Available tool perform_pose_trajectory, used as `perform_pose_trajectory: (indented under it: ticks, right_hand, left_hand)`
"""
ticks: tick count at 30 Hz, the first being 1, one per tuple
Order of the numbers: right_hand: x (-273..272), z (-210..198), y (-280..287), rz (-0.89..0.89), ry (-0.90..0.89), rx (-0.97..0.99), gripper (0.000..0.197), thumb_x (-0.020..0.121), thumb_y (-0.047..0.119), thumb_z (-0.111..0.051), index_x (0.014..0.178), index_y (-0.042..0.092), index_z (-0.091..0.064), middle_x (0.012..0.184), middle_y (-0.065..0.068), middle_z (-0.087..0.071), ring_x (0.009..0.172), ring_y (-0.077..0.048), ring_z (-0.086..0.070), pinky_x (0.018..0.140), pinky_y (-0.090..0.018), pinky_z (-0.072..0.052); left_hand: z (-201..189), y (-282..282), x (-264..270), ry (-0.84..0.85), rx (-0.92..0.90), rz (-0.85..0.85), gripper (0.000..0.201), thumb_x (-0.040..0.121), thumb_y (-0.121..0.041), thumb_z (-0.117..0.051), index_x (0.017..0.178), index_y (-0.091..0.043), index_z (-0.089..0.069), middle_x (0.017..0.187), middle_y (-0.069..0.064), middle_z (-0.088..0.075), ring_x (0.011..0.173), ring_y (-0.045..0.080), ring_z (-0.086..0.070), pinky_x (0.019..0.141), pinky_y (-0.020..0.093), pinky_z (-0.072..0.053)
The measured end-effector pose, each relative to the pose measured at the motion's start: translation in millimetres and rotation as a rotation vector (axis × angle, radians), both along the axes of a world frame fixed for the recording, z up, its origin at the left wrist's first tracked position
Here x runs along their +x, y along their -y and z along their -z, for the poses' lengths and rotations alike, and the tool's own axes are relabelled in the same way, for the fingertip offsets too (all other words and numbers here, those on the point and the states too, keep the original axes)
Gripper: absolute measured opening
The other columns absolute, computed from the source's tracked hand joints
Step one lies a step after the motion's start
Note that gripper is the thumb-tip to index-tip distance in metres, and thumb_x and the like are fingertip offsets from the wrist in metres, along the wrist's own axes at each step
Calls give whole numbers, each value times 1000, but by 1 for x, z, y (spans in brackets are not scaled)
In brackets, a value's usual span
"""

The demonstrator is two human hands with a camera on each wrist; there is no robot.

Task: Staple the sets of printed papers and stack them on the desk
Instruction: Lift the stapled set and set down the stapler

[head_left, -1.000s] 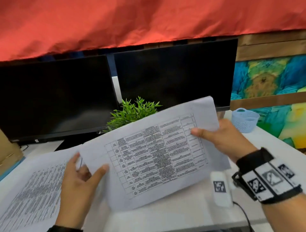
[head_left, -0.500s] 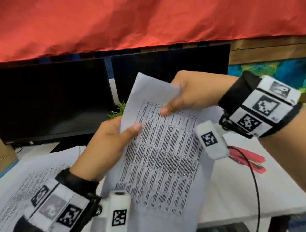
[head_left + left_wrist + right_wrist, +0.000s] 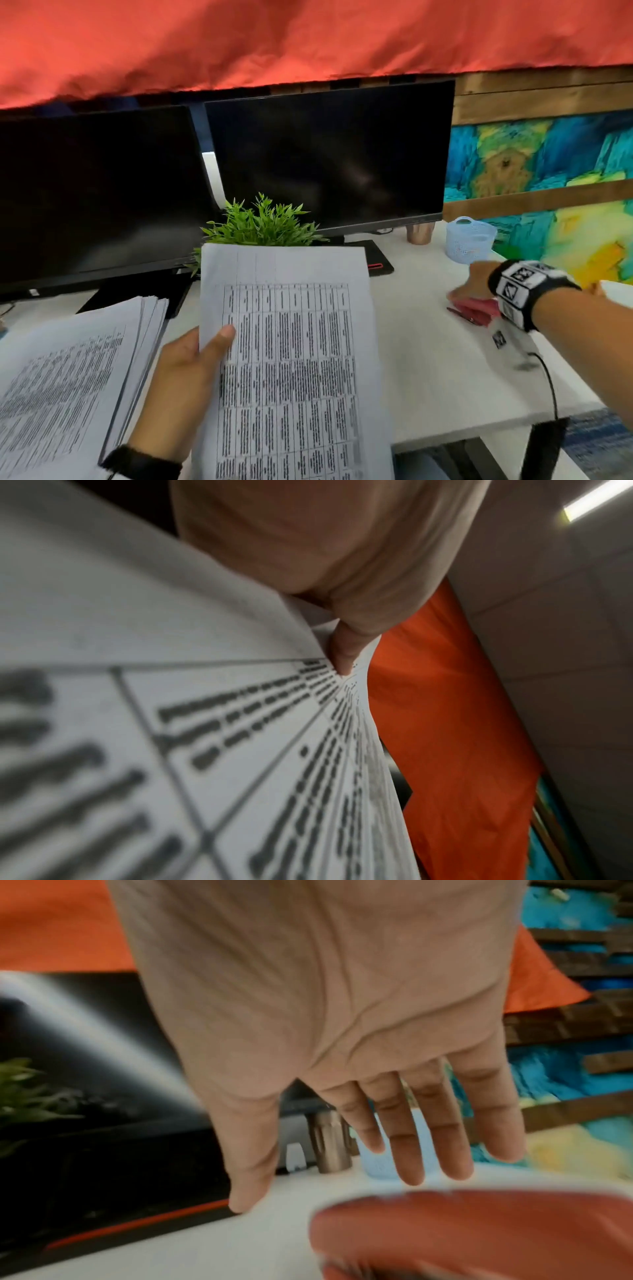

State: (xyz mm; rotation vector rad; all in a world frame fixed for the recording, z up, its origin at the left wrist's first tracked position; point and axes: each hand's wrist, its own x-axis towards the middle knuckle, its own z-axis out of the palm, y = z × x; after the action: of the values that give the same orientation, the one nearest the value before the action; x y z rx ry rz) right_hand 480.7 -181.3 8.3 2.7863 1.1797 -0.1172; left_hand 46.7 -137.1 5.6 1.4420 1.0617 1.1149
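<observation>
My left hand (image 3: 191, 370) holds a set of printed table sheets (image 3: 294, 359) upright over the desk's front, thumb on top of the left edge; the left wrist view shows the thumb (image 3: 342, 653) pinching the sheets (image 3: 205, 723). A thicker stack of printed papers (image 3: 68, 377) lies at the left on the desk. My right hand (image 3: 469, 287) hovers over a red stapler (image 3: 479, 308) at the right of the white desk (image 3: 428, 359). In the right wrist view its fingers (image 3: 404, 1137) are straight and spread just above the blurred stapler (image 3: 479, 1231), holding nothing.
Two dark monitors (image 3: 325, 154) stand at the back with a small green plant (image 3: 260, 222) between them. A copper cup (image 3: 419, 233) and a pale blue basket (image 3: 469, 240) sit at the back right. A black monitor base with a red strip (image 3: 376, 263) lies behind the sheets.
My right hand has let go of the sheets and swung right and down over the red stapler. The left hand alone now holds the set, lowered and turned upright.
</observation>
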Motion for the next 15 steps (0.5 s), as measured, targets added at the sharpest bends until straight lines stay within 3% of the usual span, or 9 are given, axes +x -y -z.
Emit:
perform_pose_trajectory:
  ticks: [3, 7, 9, 12, 15]
  right_hand:
    - [0, 26, 8, 96, -99, -15, 72, 81, 71, -49, 123, 13, -56, 125, -8, -60, 111, -25, -57, 96, -30, -44]
    - [-18, 31, 8, 122, -197, 179, 50, 96, 53, -42, 119, 10, -52, 124, -13, -56, 111, -28, -55, 92, -31, -43]
    - [-31, 23, 2, 106, -282, 421, 33, 98, 41, -43, 105, 9, -46, 114, -20, -57, 102, -33, -57, 87, -35, -46]
    - [-61, -1, -14, 121, -500, 915, 46, 94, 41, -44, 93, -4, -57, 82, -21, -63, 74, -33, -61, 67, -37, -49]
    - [-116, -39, -21, -22, -651, 1184, 39, 87, 45, -42, 80, 12, -61, 82, -13, -65, 73, -29, -60, 64, -35, -47]
  left_hand:
    - [6, 5, 2, 5, -10, -10, 14, 94, -21, -58, 86, -26, -68, 71, -17, -74, 75, 4, -68, 62, 20, -43]
    - [11, 10, 6, 20, -36, 35, 16, 96, -19, -55, 92, -20, -71, 78, -11, -76, 68, 0, -70, 50, 9, -47]
    - [14, 10, 8, 28, -38, 58, 18, 97, -18, -54, 96, -18, -72, 84, -11, -77, 74, -2, -70, 53, 4, -46]
    - [17, 10, 10, 43, -47, 80, 21, 98, -17, -53, 98, -17, -74, 91, -5, -77, 85, 7, -72, 60, 6, -48]
    - [22, 11, 14, 32, -53, 86, 23, 98, -20, -54, 96, -13, -75, 92, 5, -77, 87, 19, -72, 67, 14, -53]
